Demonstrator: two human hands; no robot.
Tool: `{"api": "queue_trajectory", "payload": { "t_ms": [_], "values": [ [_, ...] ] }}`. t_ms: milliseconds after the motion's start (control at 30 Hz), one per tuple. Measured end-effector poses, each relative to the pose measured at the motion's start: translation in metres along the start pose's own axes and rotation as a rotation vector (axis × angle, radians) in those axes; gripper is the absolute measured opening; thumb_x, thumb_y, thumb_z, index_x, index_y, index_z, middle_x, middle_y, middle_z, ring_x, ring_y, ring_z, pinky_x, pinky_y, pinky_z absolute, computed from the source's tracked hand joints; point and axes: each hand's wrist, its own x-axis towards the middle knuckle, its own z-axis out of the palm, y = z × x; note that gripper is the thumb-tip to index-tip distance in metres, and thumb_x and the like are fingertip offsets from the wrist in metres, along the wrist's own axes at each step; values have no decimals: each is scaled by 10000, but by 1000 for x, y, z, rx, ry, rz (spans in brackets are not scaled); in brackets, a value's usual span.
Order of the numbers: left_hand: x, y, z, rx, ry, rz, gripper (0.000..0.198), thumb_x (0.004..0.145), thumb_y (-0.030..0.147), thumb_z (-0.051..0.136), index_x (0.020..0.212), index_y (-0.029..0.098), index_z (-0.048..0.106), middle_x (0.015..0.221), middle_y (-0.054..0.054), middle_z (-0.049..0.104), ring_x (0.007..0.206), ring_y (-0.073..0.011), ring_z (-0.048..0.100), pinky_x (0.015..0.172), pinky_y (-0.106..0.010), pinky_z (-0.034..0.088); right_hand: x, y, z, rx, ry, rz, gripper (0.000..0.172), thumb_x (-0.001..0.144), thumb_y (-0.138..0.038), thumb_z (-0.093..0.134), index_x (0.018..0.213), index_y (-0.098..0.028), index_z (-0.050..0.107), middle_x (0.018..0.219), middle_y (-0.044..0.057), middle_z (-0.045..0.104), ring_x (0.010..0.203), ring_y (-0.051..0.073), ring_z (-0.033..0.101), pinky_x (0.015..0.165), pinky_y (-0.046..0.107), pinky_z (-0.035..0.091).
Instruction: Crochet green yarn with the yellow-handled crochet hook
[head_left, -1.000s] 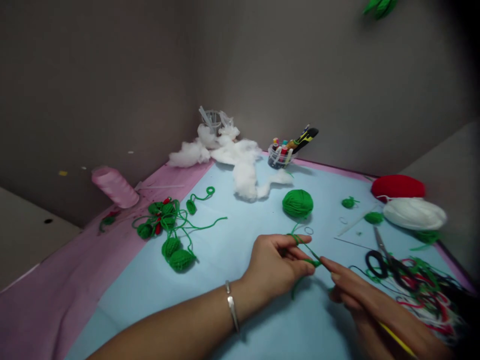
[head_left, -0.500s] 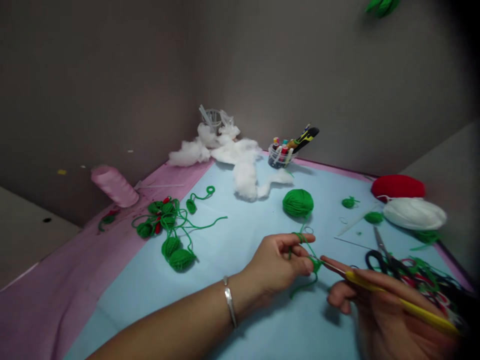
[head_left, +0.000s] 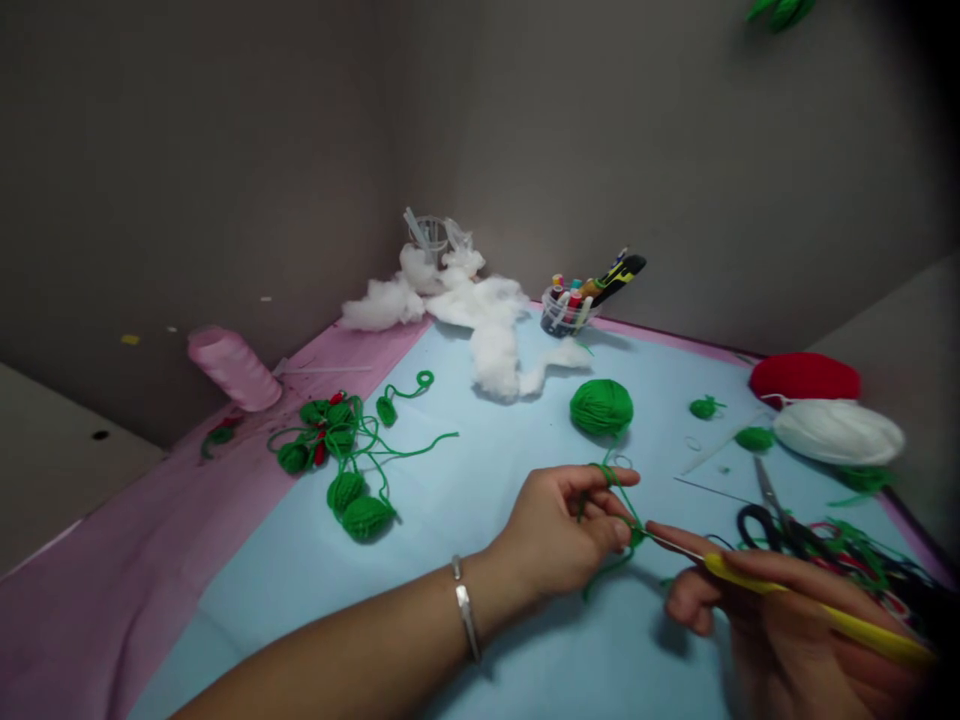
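My left hand (head_left: 566, 530) pinches a small piece of green crochet (head_left: 637, 534) between thumb and fingers. Green yarn loops over its raised index finger and runs up to the green yarn ball (head_left: 601, 407) just behind. A loose tail of yarn (head_left: 611, 572) hangs below the hand. In my right hand (head_left: 780, 620) is a crochet hook (head_left: 814, 603) with a yellow handle; its metal tip meets the crochet piece at the left fingertips. The right index finger stretches along the hook. Exactly how the tip sits in the stitches is too small to make out.
Black-handled scissors (head_left: 769, 510) and tangled yarn scraps (head_left: 862, 560) lie at right, near red yarn (head_left: 805, 380) and white yarn (head_left: 838, 432). Green crocheted pieces (head_left: 366, 517) and a pink yarn cone (head_left: 234, 368) are at left. White stuffing (head_left: 495, 350) and a pen cup (head_left: 566, 312) stand behind.
The whole view has shifted slightly, so things appear a little further right. Both hands keep their hold; the hook tip stays at the crochet piece, with the handle at nearly the same angle.
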Motion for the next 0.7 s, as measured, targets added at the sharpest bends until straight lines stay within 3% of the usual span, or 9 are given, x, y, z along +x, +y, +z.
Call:
{"api": "queue_trajectory", "payload": {
  "t_ms": [167, 233, 333, 433, 567, 700],
  "values": [
    [0, -2, 1, 11, 40, 22, 370, 659, 19, 671, 1023, 64, 722, 651, 19, 600, 565, -54, 509, 596, -212, 397, 2, -2, 4, -148, -11, -104, 193, 993, -255, 513, 1072, -283, 686, 965, 50, 770, 622, 162, 684, 594, 318, 572],
    [0, -3, 2, 37, 71, 23, 361, 662, 6, 662, 1012, 65, 729, 657, 16, 606, 578, -56, 519, 601, -205, 406, 4, -2, 1, -257, -76, -232, 218, 987, -234, 502, 1075, -283, 695, 908, 40, 773, 600, 157, 685, 560, 284, 566],
    [-2, -3, 5, 129, 144, 55, 335, 673, -7, 646, 979, 79, 749, 685, 5, 617, 610, -65, 537, 618, -202, 429, 5, 1, -6, -562, -242, -400, 241, 964, -267, 536, 1124, -314, 710, 1009, 42, 776, 673, 179, 733, 569, 259, 588],
    [-5, -3, 6, 290, 213, 177, 294, 685, -13, 621, 912, 97, 772, 729, -12, 630, 646, -77, 554, 633, -201, 446, 6, 4, -9, -802, -308, -424, 294, 949, -353, 570, 1210, -339, 703, 1057, 41, 771, 710, 194, 756, 557, 216, 587],
    [-7, -5, 6, 429, 258, 279, 321, 689, -25, 594, 908, 117, 781, 784, -23, 644, 674, -89, 564, 640, -201, 458, 9, 3, -6, -785, -315, -440, 235, 960, -367, 555, 1096, -332, 743, 941, 29, 784, 681, 184, 751, 549, 201, 582],
    [-6, -6, 6, 430, 223, 255, 304, 682, -43, 589, 853, 124, 776, 760, -15, 646, 666, -84, 570, 647, -194, 453, 9, 3, -2, -563, -130, -248, 285, 1009, -289, 452, 1161, -307, 693, 783, 20, 752, 561, 171, 688, 527, 268, 586]
  ]
}}
